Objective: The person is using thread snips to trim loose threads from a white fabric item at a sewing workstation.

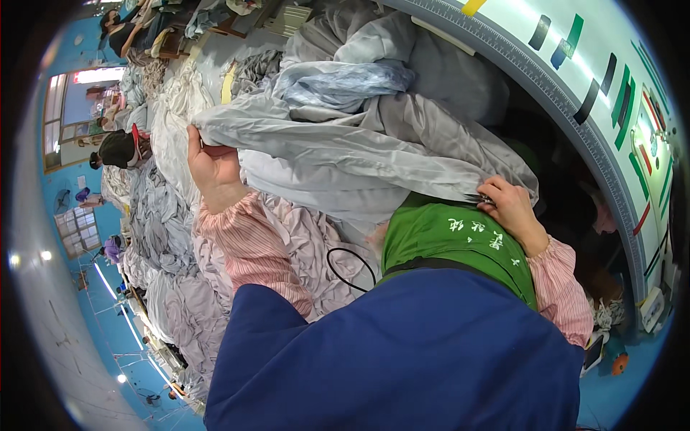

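Note:
A long pale grey sheet of fabric is drawn out across my front, between both hands. My left hand, palm up, pinches its far-left end. Over by my right side, my right hand is closed on the other end, close to my green apron. A small dark, shiny thing shows at those fingertips, too small to make out. The middle of the fabric hangs in loose folds over more grey cloth. Both sleeves are pink striped.
A white table with a ruler edge curves along the right, with coloured tape strips on it. Heaped cloth fills the left, with a bluish bundle ahead. A black cable loops near my waist. Other people are far left.

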A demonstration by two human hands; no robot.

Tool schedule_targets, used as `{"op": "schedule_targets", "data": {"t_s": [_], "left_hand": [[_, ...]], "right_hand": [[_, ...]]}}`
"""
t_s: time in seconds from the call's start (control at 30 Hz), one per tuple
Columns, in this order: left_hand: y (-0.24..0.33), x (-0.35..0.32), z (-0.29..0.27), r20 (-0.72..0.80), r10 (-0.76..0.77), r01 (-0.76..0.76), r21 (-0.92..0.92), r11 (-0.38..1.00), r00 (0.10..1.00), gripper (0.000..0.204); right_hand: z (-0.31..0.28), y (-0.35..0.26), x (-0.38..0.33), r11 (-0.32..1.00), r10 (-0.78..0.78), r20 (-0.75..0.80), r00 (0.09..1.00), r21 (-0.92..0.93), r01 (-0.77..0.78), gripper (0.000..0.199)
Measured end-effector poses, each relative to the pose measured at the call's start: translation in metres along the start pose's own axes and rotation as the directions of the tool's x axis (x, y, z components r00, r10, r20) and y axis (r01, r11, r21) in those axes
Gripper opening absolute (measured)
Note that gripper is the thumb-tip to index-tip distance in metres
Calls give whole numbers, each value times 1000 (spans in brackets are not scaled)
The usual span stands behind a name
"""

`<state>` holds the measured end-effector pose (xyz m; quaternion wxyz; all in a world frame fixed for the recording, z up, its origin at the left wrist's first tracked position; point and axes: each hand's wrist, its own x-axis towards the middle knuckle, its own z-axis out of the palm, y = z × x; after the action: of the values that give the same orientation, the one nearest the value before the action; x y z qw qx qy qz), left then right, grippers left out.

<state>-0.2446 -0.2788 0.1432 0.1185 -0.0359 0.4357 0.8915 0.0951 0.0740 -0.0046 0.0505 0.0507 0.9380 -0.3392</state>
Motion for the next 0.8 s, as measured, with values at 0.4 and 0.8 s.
{"op": "schedule_targets", "data": {"t_s": [0.4, 0.8], "left_hand": [[-34, 1, -28, -162, 99, -80, 123, 989, 982, 28], [-170, -79, 36, -78, -416, 406, -113, 907, 906, 27]], "right_hand": [[-38, 27, -56, 992, 120, -413, 903, 79, -96, 24], [-31, 69, -91, 879, 425, -651, 629, 130, -459, 24]]}}
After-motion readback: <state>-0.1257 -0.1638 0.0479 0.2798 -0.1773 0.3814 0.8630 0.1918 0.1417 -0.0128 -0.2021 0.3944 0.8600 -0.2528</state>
